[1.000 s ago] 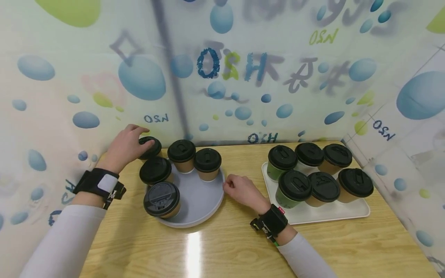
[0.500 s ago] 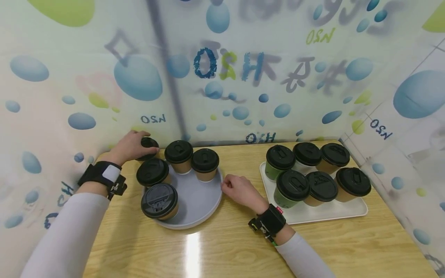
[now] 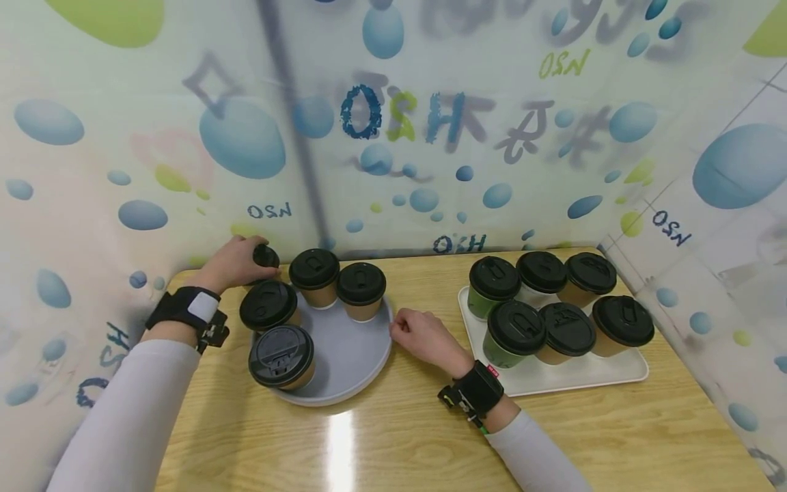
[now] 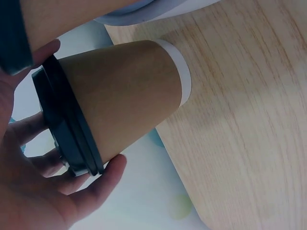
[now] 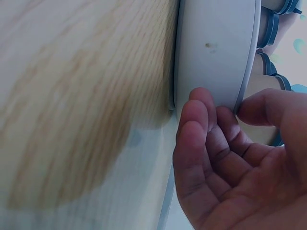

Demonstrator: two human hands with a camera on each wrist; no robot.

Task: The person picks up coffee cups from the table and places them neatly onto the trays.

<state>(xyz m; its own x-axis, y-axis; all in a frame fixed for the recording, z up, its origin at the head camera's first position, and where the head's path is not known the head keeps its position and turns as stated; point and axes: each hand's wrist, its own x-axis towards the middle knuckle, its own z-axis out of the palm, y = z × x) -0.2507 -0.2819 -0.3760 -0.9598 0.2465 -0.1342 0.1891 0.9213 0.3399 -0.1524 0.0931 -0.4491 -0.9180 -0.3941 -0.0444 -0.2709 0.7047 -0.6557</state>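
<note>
The cup (image 3: 264, 258) stands at the table's far left corner, just off the back-left rim of the round tray (image 3: 363, 372). The left hand (image 3: 230, 263) is curled round its black lid from above and from the left. In the left wrist view the cup (image 4: 120, 100) shows a brown paper wall with a white band at the base, and the fingers (image 4: 103, 175) wrap the lid's edge. There its base looks close to the table (image 4: 240, 120), but whether it rests on the wood or is just lifted I cannot tell. Its long axis appears about upright in the head view.

The right hand (image 3: 424, 336) sits at the tray's right edge, well apart from that cup; the left is plainly the nearer. In the right wrist view the fingertips (image 5: 199, 112) press the tray's outer wall (image 5: 216, 52) while the thumb hooks over the rim, a light pinch.

Four more lidded cups stand on the tray, along its back and left side. Six others crowd a white rectangular tray (image 3: 590, 374) toward the table's right edge; two of them look green.

The held cup's body is mostly hidden behind the hand and a neighbouring lid in the head view.
</note>
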